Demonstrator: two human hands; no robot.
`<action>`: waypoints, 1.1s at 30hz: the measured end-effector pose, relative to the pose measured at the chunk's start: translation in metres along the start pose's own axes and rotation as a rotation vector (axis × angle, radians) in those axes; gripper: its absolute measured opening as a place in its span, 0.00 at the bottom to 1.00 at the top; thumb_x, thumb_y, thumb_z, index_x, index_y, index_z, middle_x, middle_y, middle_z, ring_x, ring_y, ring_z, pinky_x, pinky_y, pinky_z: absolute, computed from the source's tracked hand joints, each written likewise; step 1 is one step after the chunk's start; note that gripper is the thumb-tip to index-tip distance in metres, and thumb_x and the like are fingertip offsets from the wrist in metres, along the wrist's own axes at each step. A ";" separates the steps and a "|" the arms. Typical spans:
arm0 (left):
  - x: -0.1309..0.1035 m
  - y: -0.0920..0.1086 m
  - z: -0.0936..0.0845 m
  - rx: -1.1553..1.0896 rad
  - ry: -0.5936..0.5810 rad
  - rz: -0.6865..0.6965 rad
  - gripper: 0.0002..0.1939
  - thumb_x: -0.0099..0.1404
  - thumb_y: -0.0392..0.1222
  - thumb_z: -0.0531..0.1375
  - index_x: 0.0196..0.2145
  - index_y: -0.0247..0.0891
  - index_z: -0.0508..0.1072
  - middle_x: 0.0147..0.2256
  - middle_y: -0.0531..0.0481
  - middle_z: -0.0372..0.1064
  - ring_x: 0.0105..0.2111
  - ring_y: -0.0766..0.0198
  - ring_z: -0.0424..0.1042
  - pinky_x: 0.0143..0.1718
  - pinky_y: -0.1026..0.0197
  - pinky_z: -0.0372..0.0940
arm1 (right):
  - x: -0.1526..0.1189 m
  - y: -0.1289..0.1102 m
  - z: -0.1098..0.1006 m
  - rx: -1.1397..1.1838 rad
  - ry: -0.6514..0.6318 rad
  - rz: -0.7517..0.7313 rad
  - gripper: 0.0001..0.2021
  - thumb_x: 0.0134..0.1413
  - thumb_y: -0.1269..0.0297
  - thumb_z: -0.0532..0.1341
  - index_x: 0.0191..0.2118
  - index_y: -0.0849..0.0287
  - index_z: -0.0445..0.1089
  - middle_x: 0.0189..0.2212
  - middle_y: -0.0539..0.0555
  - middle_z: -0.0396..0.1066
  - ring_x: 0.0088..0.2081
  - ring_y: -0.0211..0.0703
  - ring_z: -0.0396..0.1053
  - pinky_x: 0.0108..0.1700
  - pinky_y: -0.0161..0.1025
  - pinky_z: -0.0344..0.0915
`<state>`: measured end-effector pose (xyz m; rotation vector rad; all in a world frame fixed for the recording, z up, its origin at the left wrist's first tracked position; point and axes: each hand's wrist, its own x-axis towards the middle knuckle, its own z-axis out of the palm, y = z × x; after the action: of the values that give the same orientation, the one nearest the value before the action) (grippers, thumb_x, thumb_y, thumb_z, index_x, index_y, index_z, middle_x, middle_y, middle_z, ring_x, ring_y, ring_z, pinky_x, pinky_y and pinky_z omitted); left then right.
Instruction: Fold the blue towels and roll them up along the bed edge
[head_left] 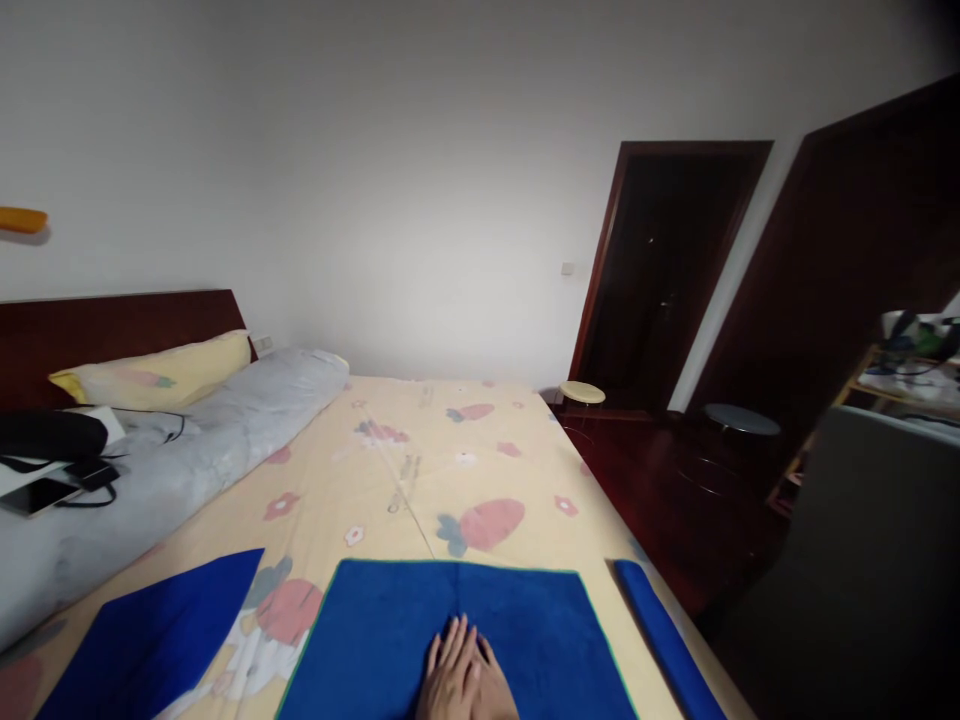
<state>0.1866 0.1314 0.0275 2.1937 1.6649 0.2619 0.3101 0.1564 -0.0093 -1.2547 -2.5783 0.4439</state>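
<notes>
A blue cloth (375, 630) with a thin green edge lies spread flat on the bed at the bottom middle, a faint crease running down its centre. My left hand (447, 680) rests on it, fingers stretched forward and pressed flat. Beside and partly beneath it is my right hand (495, 690), overlapped by the left, its visible fingers also stretched out. I see nothing held in either hand. To the left lies another blue cloth (150, 640), flat and set at an angle. A rolled blue cloth (664, 635) lies along the bed's right side.
The bed (480, 460) has a cream sheet with a carrot and flower print. At left are a grey quilt (247, 410), a yellow pillow (172, 370), a phone (41, 495) and a black case (52, 436). Two stools, one cream (582, 393) and one grey (742, 420), stand right.
</notes>
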 end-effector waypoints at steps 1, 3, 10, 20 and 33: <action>-0.001 -0.006 -0.004 -0.003 -0.005 -0.037 0.27 0.70 0.47 0.39 0.65 0.53 0.39 0.67 0.61 0.34 0.67 0.63 0.38 0.68 0.48 0.44 | -0.003 0.006 -0.008 -0.005 0.014 0.027 0.26 0.63 0.52 0.48 0.65 0.39 0.42 0.66 0.47 0.47 0.65 0.49 0.50 0.64 0.55 0.54; -0.008 -0.029 -0.017 0.019 0.012 -0.101 0.28 0.70 0.50 0.38 0.65 0.52 0.39 0.68 0.58 0.34 0.67 0.61 0.38 0.68 0.44 0.42 | -0.014 0.025 -0.027 -0.033 0.054 0.144 0.27 0.63 0.47 0.45 0.65 0.40 0.41 0.67 0.48 0.43 0.67 0.49 0.45 0.65 0.57 0.50; -0.062 -0.145 -0.062 0.330 0.159 -0.490 0.31 0.68 0.55 0.39 0.66 0.43 0.44 0.68 0.53 0.38 0.67 0.58 0.41 0.66 0.44 0.39 | -0.101 0.134 -0.068 -0.173 0.153 0.614 0.33 0.60 0.40 0.41 0.66 0.51 0.44 0.68 0.51 0.44 0.68 0.47 0.41 0.66 0.57 0.44; -0.055 -0.134 -0.052 0.340 0.233 -0.376 0.28 0.69 0.43 0.39 0.65 0.44 0.49 0.67 0.52 0.44 0.67 0.61 0.44 0.66 0.49 0.44 | -0.080 0.097 -0.053 -0.173 0.287 0.500 0.31 0.62 0.44 0.43 0.66 0.53 0.47 0.67 0.55 0.48 0.67 0.52 0.46 0.65 0.60 0.49; 0.025 -0.049 -0.062 0.018 -0.144 -0.158 0.30 0.67 0.47 0.41 0.66 0.51 0.45 0.69 0.57 0.35 0.68 0.62 0.36 0.67 0.43 0.37 | 0.010 0.047 -0.055 -0.009 0.004 0.166 0.29 0.61 0.43 0.45 0.65 0.40 0.44 0.67 0.51 0.45 0.67 0.53 0.45 0.64 0.63 0.49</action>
<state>0.1278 0.1781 0.0630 2.0278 1.7530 0.0452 0.3573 0.2011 0.0252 -1.4770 -2.4852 0.4606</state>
